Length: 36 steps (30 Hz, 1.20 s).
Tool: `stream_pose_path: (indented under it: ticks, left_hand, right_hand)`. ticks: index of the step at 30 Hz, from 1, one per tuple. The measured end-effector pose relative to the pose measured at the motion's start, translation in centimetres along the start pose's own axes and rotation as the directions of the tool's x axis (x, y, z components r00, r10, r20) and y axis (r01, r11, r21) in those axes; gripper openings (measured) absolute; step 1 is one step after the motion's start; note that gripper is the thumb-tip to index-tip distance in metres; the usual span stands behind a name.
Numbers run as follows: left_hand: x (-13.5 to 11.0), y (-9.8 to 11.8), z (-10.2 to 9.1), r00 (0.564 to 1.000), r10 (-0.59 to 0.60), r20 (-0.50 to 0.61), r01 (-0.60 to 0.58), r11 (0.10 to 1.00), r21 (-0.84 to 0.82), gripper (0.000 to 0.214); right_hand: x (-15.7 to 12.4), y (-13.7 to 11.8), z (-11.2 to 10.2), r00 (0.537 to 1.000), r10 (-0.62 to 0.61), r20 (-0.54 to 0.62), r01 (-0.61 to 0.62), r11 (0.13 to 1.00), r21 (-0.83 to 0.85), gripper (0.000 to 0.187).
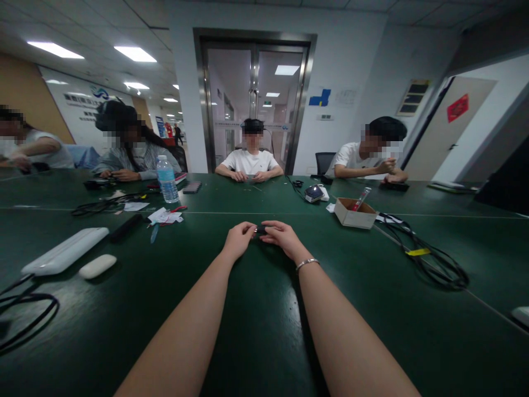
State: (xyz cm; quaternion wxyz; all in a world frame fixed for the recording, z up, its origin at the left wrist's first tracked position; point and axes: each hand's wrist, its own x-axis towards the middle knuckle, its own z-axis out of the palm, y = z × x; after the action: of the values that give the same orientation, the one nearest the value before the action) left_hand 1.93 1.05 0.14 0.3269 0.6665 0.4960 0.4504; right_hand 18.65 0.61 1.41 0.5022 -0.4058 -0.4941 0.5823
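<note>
Both hands meet over the middle of the green table (264,309). Between them is a small dark object (260,229) with a shiny, silvery left end; its exact kind is too small to make out. My left hand (239,241) pinches the silvery end between thumb and fingertips. On the other side, my right hand (283,238) has its thumb and fingers closed on the black part. The fingers hide much of the object. A silver bangle (307,265) circles my right wrist.
Left lie a white power bank (66,252), a white oval case (98,267), scraps of paper (165,215) and a water bottle (167,181). Right are an open cardboard box (354,218) and a coiled black cable (438,264). Several people sit around the table.
</note>
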Motion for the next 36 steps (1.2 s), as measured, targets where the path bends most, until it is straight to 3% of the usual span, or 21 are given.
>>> stream_pose_path:
  ticks: [12, 26, 36]
  left_hand:
    - [0.2, -0.2, -0.3, 0.999, -0.035, 0.001, 0.035, 0.999, 0.014, 0.038]
    - [-0.2, 0.4, -0.4, 0.998, -0.047, -0.048, 0.052, 0.993, 0.107, 0.045]
    - [0.2, -0.3, -0.3, 0.99, -0.033, -0.138, 0.031, 0.999, -0.013, 0.038]
  right_hand:
    - [0.0, -0.1, -0.2, 0.999, 0.019, 0.035, -0.021, 0.998, 0.053, 0.022]
    - [0.3, 0.3, -0.2, 0.997, -0.014, 0.08, 0.014, 1.0, 0.003, 0.022]
    - [0.5, 0.3, 1.2, 0.999, -0.038, 0.024, 0.038, 0.999, -0.014, 0.015]
